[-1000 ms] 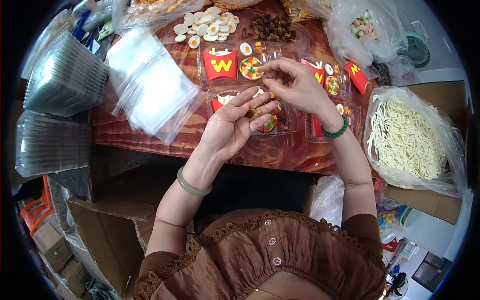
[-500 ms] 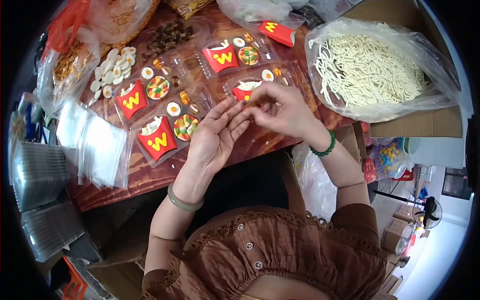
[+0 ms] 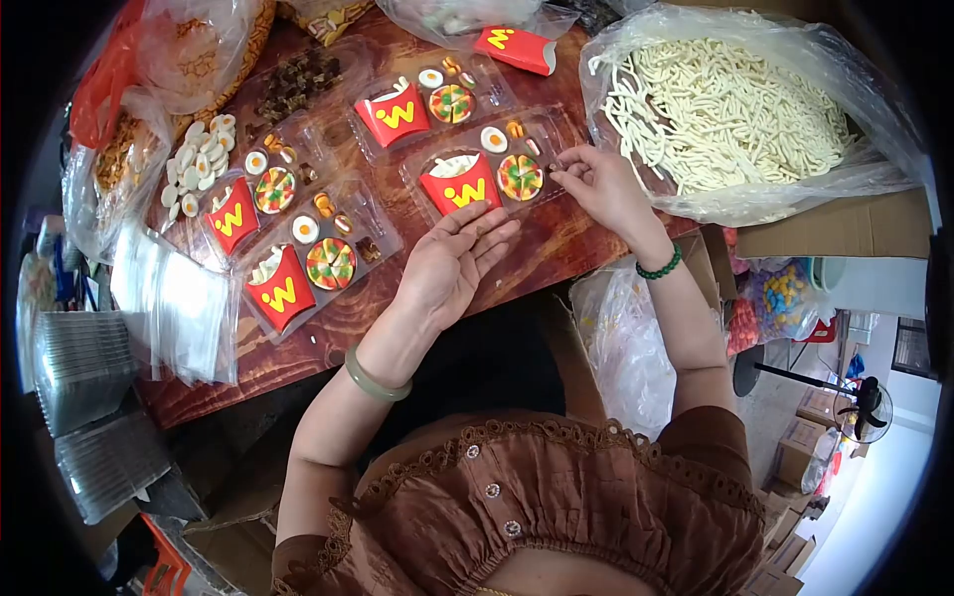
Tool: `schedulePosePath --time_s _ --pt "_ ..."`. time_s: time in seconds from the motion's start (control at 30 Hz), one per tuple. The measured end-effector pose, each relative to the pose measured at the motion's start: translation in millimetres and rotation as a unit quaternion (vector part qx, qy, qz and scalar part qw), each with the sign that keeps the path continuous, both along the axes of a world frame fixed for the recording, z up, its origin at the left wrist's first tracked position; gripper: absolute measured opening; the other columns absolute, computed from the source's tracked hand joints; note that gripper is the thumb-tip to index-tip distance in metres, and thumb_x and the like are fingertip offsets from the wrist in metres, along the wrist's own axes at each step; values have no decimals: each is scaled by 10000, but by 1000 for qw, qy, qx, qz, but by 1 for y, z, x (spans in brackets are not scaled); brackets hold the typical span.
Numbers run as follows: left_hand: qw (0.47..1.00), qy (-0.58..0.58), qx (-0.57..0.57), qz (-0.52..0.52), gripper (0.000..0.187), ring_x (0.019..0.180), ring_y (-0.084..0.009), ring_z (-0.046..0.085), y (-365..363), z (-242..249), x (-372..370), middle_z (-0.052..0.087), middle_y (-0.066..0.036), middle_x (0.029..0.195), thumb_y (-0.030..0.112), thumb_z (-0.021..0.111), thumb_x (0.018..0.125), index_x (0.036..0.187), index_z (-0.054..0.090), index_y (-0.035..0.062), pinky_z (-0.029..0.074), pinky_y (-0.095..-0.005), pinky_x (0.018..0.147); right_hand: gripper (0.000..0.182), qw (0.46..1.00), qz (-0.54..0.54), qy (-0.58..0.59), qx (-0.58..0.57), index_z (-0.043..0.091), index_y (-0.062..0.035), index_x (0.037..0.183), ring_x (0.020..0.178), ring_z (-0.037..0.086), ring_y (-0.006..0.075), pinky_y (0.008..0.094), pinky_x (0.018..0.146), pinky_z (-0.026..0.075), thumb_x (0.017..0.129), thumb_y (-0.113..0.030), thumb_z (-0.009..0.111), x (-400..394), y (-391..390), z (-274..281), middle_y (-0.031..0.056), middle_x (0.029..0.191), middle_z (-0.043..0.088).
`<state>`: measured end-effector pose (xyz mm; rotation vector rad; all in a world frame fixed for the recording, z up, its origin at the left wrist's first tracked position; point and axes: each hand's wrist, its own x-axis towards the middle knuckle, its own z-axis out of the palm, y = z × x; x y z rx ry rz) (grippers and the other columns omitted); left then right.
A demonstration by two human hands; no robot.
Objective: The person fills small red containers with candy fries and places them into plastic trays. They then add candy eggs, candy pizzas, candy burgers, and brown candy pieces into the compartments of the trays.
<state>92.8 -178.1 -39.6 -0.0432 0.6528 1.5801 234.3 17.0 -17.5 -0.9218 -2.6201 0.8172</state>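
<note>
My left hand (image 3: 449, 260) is palm up with its fingers stretched out, just in front of a clear plastic tray (image 3: 415, 177). Something small and brownish seems to rest on its fingers, too small to name. My right hand (image 3: 604, 191) pinches a small dark brown piece (image 3: 554, 173) at the tray's right end. In that tray lie a red fries box (image 3: 459, 185) with a yellow mark and white sticks, a toy-like fried egg (image 3: 494, 139), a small pizza (image 3: 520, 177) and a little hot dog (image 3: 533, 146).
Several similar filled trays stand left and behind, one with a fries box (image 3: 281, 289). A bag of white sticks (image 3: 735, 109) sits right. Dark brown pieces (image 3: 298, 84) and egg pieces (image 3: 199, 159) are piled at the back left. Clear sleeves (image 3: 179, 308) and stacked plastic trays (image 3: 84, 368) are left.
My right hand has moved right, away from my left fingers, to the tray's right end. My left hand has shifted slightly right and down. The whole view has shifted a little.
</note>
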Motion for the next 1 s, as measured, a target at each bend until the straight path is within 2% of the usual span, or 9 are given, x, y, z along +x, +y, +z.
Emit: schedulePosePath --time_s 0.1,0.2,0.27,0.4,0.57,0.7,0.77,0.87,1.0 --pt "1000 12 -9 6 331 1153 -285 528 -3 3 -2 471 -193 1286 -1 315 949 1277 347 -29 455 -355 957 183 997 -24 56 -36 661 6 860 576 531 122 270 537 423 793 -161 692 0 4 -4 85 690 614" --pt "1000 20 -17 9 326 1156 -288 527 -6 4 -5 467 -195 1293 3 318 951 1274 346 -26 454 -355 958 187 1000 10 2 20 650 10 914 551 503 120 275 531 418 804 -137 680 2 7 -3 88 702 611" --pt "999 24 -19 14 323 1159 -290 525 -7 4 -8 466 -196 1296 6 318 952 1272 347 -25 453 -355 959 189 982 110 66 138 636 5 965 535 493 131 281 519 412 818 -112 657 5 14 -16 94 706 599" --pt "999 26 -20 13 305 1166 -296 520 -9 5 -11 469 -202 1294 9 317 954 1255 358 -23 452 -353 960 182 995 95 2 32 630 -4 982 572 530 184 313 548 428 825 -97 638 3 7 1 108 744 607" --pt "999 24 -24 12 298 1164 -301 522 -9 6 -14 474 -210 1287 6 317 953 1246 364 -25 457 -352 956 135 967 178 38 179 630 -20 928 628 562 223 332 579 448 813 -88 650 1 12 -8 106 790 592" --pt "999 18 -26 15 299 1162 -310 522 -9 7 -15 475 -217 1282 2 316 951 1245 364 -29 463 -352 954 127 964 205 25 168 631 -27 908 675 571 249 344 602 458 806 -98 660 -1 9 1 105 785 568" --pt "1000 13 -24 15 301 1161 -313 522 -9 6 -15 473 -220 1282 1 315 951 1246 362 -30 465 -351 953 109 990 136 15 30 636 -29 877 755 576 285 363 649 463 801 -102 664 -6 2 12 109 793 564" --pt "1000 4 -19 14 305 1158 -315 523 -9 5 -17 470 -220 1285 -3 319 950 1251 362 -30 470 -350 948 89 972 194 48 123 638 -27 859 746 581 259 347 641 465 800 -88 662 -2 8 5 97 796 574" --pt "1000 -3 -19 12 305 1157 -310 525 -10 6 -18 467 -218 1288 -4 324 950 1251 366 -32 477 -347 939 96 966 219 51 129 631 -23 834 744 582 249 342 639 464 782 -85 682 1 14 -1 84 798 579"
